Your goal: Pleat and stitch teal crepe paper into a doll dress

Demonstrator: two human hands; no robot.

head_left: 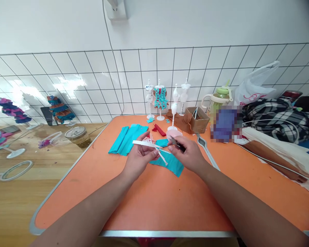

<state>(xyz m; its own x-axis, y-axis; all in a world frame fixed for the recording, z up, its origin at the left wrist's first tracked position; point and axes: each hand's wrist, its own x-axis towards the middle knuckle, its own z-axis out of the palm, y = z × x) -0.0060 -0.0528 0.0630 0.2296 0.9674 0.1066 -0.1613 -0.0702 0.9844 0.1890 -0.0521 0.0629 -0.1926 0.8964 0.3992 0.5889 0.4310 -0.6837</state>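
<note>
My left hand (141, 156) is closed on narrow white strips (146, 144), which look like paper or tape. One strip sticks out to the left past the fingers and another hangs down to the right. In my right hand (189, 154) is a small dark tool (179, 146), gripped just to the right of the strips; its exact kind is hard to make out. Under both hands lies a piece of turquoise crepe paper (172, 165). A folded turquoise sheet (127, 139) rests to the left, and a red piece (159, 130) lies behind the hands.
Small white dress forms (174, 103) stand at the back, one wearing turquoise ruffles (160, 97). Right of them are a cardboard box (199, 120), a green-lidded bottle (221, 94) and piled plaid cloth (270, 113). A lidded jar (78, 137) stands on the wooden table at left.
</note>
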